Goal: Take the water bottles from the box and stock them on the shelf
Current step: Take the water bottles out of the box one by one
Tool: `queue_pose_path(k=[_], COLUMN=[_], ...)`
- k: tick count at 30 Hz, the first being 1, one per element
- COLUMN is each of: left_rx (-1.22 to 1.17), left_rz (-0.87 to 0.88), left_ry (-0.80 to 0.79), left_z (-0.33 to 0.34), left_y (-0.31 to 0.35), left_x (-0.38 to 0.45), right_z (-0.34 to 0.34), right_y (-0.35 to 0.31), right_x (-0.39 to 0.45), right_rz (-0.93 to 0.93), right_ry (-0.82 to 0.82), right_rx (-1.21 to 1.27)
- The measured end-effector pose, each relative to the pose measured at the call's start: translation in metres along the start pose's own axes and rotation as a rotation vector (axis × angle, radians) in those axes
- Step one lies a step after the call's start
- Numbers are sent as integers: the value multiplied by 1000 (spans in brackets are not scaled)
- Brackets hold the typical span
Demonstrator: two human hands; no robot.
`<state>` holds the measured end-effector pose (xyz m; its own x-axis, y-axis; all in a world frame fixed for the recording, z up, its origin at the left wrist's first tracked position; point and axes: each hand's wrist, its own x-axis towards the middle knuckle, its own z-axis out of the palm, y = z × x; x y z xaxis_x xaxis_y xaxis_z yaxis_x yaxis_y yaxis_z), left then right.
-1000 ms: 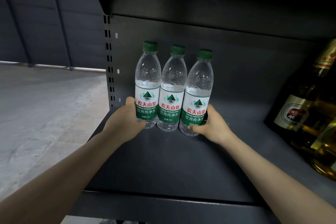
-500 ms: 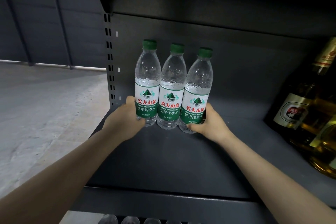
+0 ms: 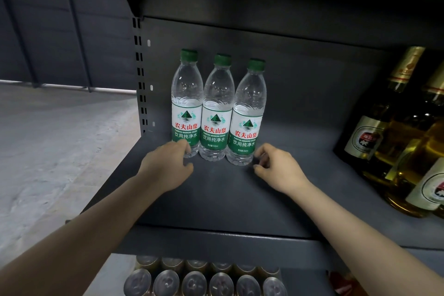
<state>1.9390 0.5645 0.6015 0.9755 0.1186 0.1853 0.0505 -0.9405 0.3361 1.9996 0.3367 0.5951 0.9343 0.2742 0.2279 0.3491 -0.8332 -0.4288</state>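
Three clear water bottles with green caps and green-white labels stand upright in a tight row at the back left of the dark shelf: the left bottle, the middle bottle and the right bottle. My left hand lies low in front of the left bottle, fingers loosely curled, fingertips at its base. My right hand hovers just right of the right bottle's base, fingers loosely curled, holding nothing. The box is out of view.
Tall amber glass bottles with white labels crowd the shelf's right side. Several silver-topped cans sit on the level below. A slotted upright bounds the shelf on the left, with grey floor beyond.
Both hands held the outer bottles and pressed the row together. Now the three bottles stand on the shelf and both hands have let go and drawn back toward me.
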Motion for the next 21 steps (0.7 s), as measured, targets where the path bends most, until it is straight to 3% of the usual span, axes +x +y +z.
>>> queue_pose_path(k=[11, 21], left_rx=[123, 255], left_rz=[52, 302], left_ry=[-74, -48], left_z=[-3, -19], left_y=[20, 63], left_x=[-33, -64], right_z=[-17, -51], right_y=[2, 6], right_x=[-38, -97], right_rz=[-52, 12], right_ry=[-133, -57], right_rx=[-213, -294])
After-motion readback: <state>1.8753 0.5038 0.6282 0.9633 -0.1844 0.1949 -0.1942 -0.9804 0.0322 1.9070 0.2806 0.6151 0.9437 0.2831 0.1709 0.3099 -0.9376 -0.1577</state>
